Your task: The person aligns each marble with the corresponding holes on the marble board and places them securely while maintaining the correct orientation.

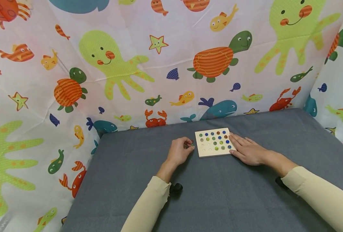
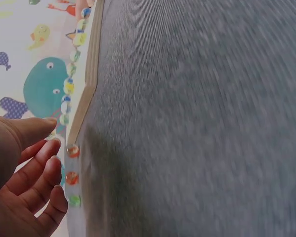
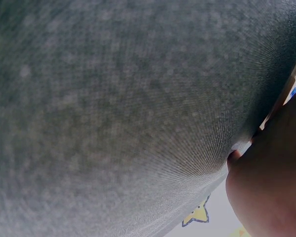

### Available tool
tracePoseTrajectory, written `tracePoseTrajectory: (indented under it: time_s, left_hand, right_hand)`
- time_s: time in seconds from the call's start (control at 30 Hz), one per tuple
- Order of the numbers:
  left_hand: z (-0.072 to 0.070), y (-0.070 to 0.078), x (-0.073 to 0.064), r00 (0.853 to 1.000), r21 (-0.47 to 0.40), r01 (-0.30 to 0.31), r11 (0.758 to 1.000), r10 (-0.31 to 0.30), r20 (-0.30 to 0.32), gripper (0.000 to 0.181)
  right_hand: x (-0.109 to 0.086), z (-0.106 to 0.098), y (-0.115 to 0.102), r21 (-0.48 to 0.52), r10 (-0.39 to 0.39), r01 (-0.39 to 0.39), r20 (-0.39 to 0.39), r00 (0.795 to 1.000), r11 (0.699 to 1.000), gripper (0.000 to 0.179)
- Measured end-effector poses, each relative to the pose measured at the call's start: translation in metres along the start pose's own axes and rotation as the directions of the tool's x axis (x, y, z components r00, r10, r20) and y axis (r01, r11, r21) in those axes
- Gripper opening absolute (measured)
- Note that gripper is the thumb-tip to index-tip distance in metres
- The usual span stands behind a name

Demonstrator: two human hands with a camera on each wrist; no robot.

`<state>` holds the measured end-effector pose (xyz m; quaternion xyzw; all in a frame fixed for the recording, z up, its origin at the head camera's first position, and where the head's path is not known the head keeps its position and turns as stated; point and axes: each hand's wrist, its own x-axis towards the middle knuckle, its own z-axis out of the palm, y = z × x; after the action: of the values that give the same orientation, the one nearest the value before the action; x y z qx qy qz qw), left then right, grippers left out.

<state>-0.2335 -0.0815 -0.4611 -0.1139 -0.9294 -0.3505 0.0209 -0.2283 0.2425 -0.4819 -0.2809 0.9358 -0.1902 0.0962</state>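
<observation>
A pale wooden board (image 1: 204, 154) lies on the grey cloth with rows of coloured glass marbles (image 1: 215, 143) in its hollows. Several hollows at its front left corner hold no marble. Just left of the board, my left hand (image 1: 179, 150) pinches a small pale marble (image 2: 51, 134) between thumb and index finger; the fingers partly hide it. Loose marbles, orange ones (image 2: 72, 177) and a green one (image 2: 74, 200), rest on the cloth beyond the fingers. My right hand (image 1: 248, 150) lies with extended fingers on the board's right edge. In the right wrist view that hand (image 3: 271, 177) hides most of the board.
Grey cloth (image 1: 116, 180) covers the table on all sides of the board. Behind it hangs a white curtain (image 1: 171, 93) printed with sea animals, which also runs along the left and right sides. A dark wrist device (image 1: 176, 188) sits beneath the left cuff.
</observation>
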Motion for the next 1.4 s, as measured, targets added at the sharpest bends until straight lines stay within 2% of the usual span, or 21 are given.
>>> tracePoseTrajectory:
  time_s: [0.23, 0.37, 0.53, 0.7, 0.83, 1.1, 1.4]
  left_hand:
    - [0.008, 0.007, 0.003, 1.0, 0.003, -0.025, 1.0, 0.025, -0.001, 0.012]
    - [0.012, 0.012, 0.005, 1.0, 0.007, -0.027, 1.0, 0.027, 0.009, 0.01]
    - [0.018, 0.02, 0.008, 0.999, 0.006, -0.03, 1.0, 0.03, 0.021, 0.009]
    - [0.025, 0.028, 0.01, 0.999, -0.002, -0.045, 0.999, 0.045, 0.029, 0.009]
    - [0.032, 0.031, 0.013, 0.999, 0.012, -0.031, 0.999, 0.031, 0.038, 0.01]
    - [0.037, 0.034, 0.012, 0.999, 0.0, -0.045, 0.999, 0.045, 0.026, 0.01]
    - [0.043, 0.036, 0.012, 0.998, 0.006, -0.056, 0.998, 0.056, 0.011, 0.009]
  right_hand:
    - [-0.002, -0.002, -0.005, 0.008, -0.006, 0.006, -0.016, 1.0, 1.0, 0.075]
    - [-0.003, -0.006, -0.012, 0.018, -0.005, 0.005, 0.0, 1.0, 1.0, 0.074]
    - [-0.005, -0.011, -0.018, -0.025, 0.031, -0.03, 0.041, 0.999, 0.999, 0.075]
    - [-0.007, -0.01, -0.02, -0.009, 0.015, -0.015, 0.011, 1.0, 1.0, 0.073]
    - [-0.009, -0.009, -0.02, -0.009, 0.016, -0.016, 0.013, 1.0, 1.0, 0.073]
    - [-0.002, 0.01, 0.005, -0.046, 0.031, -0.03, 0.011, 0.999, 0.998, 0.076]
    - [-0.003, 0.011, 0.003, -0.04, 0.032, -0.031, 0.015, 0.999, 0.999, 0.08]
